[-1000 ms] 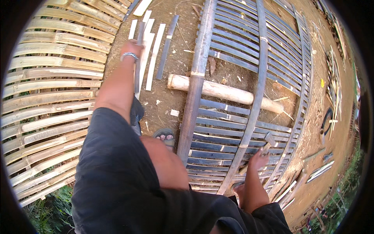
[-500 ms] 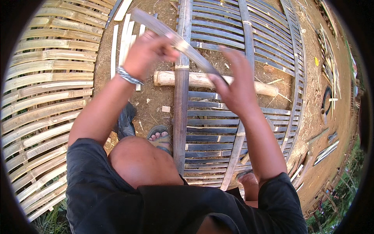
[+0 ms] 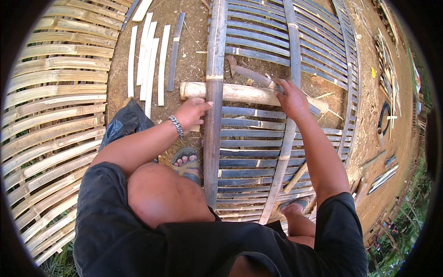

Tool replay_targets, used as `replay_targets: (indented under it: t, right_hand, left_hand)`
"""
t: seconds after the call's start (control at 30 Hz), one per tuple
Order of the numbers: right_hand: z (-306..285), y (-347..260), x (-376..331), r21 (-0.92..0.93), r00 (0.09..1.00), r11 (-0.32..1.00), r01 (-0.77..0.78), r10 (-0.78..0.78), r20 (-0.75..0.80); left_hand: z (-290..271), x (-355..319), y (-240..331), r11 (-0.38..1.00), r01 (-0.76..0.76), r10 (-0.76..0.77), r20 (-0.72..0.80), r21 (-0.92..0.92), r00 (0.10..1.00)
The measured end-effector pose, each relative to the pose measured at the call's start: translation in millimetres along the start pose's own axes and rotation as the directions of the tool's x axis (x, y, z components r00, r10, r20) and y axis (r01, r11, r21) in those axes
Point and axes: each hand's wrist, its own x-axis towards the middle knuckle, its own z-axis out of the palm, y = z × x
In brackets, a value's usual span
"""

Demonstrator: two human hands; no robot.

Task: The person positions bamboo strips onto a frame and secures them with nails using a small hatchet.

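My right hand is closed round a dark split-bamboo slat near the right-hand rail of a bamboo frame. The slat slants across a thick pale bamboo pole lying crosswise beneath the rails. Toward its upper left, a brown length of wood lies in line with it; I cannot tell whether the two are one piece. My left hand reaches to the thick brown left rail, its fingertips at the rail's edge and apart, with nothing visible in them. Dark slats cross between the rails.
Several pale bamboo strips and one dark strip lie on the dirt at upper left. A yellowish slatted bamboo panel fills the left side. My sandalled foot stands beside the left rail. Bamboo pieces and a black ring lie at right.
Both hands have come down from the raised slat. My left hand has let go and moved to the left rail; my right hand has lowered the slat to the right rail.
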Motion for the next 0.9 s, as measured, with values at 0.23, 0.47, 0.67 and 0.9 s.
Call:
replay_targets:
  t: [0.23, 0.47, 0.67, 0.9]
  right_hand:
    - [22.6, -10.3, 5.8, 0.093, 0.986, 0.983, 0.158, -0.162, 0.032]
    - [36.4, -35.7, 12.4, 0.198, 0.949, 0.933, 0.301, -0.313, 0.036]
    - [43.4, -44.3, 16.7, 0.176, 0.942, 0.931, 0.32, -0.333, 0.047]
    - [58.3, -43.7, 8.3, 0.178, 0.95, 0.933, 0.313, -0.307, -0.06]
  left_hand:
    - [17.1, -8.1, -3.7, 0.996, -0.013, 0.014, 0.013, -0.086, 1.0]
    - [15.1, -7.7, -11.0, 0.996, -0.072, 0.071, -0.025, -0.044, 0.997]
    - [19.6, -12.5, -4.8, 0.996, -0.082, 0.08, -0.076, -0.019, 0.994]
    - [20.1, -8.5, -13.8, 0.993, -0.114, 0.115, -0.172, 0.015, 0.978]
